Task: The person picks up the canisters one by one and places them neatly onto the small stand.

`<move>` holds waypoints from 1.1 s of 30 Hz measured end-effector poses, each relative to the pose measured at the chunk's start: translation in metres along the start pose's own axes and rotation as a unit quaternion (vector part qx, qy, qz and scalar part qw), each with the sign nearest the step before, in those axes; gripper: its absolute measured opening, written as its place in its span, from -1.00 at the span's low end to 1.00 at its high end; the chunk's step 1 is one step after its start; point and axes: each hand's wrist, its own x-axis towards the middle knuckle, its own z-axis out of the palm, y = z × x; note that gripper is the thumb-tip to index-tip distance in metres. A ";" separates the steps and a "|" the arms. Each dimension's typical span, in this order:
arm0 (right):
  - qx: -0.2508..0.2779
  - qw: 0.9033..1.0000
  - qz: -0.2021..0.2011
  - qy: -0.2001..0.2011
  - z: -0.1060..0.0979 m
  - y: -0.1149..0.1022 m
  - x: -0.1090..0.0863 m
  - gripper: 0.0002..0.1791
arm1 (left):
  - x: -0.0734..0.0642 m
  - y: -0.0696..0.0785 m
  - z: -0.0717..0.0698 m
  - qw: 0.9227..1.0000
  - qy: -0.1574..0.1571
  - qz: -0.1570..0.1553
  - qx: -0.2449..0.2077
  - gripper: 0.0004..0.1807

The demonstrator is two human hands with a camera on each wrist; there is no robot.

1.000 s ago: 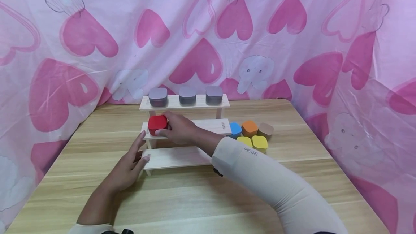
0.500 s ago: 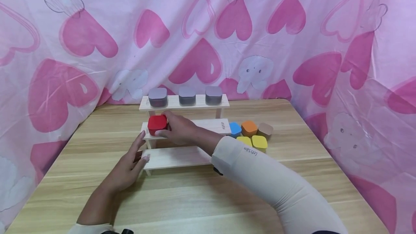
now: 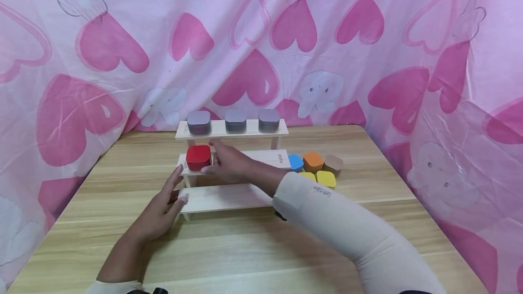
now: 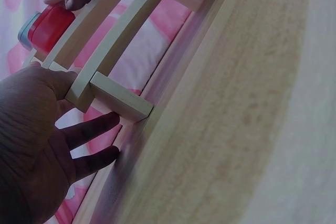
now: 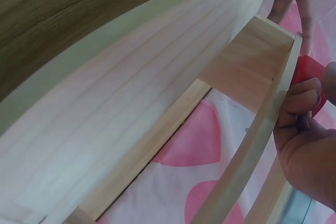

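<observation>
Behind everything, a pink cloth [image 3: 261, 74] printed with hearts and pale cartoon animals hangs across the back and sides. Before it spreads a light wood-grain surface [image 3: 229, 253]. A beige right sleeve [image 3: 351, 235] crosses it from the lower right; a shorter stretch of left sleeve [image 3: 114, 287] shows at the bottom edge. Three pale wooden shelves stand in steps on the surface: a lower shelf [image 3: 224, 198] nearest the person, a middle shelf [image 3: 261, 158] and an upper shelf [image 3: 218, 127] at the back.

At their left end is the left hand [image 3: 161, 210], fingers spread, index fingertip at the end of the middle shelf and thumb on the lower one. The right hand [image 3: 229, 162] has let go, its thumb and index finger parted just beside a red rounded-square box [image 3: 199, 158]; whether the thumb touches it cannot be told. That box sits upright at the left end of the middle shelf.

Three gray boxes [image 3: 235, 120] stand spaced along the upper shelf. To the right of the shelves, on the surface, cluster a blue box [image 3: 296, 162], an orange box [image 3: 313, 161], a brown box [image 3: 333, 163] and two yellow boxes [image 3: 326, 179]. Small dark lettering [image 3: 323, 191] marks the right sleeve near its cuff.
</observation>
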 end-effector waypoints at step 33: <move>0.107 0.986 0.047 0.115 -0.021 0.036 -0.109 0.01 | -0.001 0.001 -0.001 1.000 0.006 0.010 0.005 0.05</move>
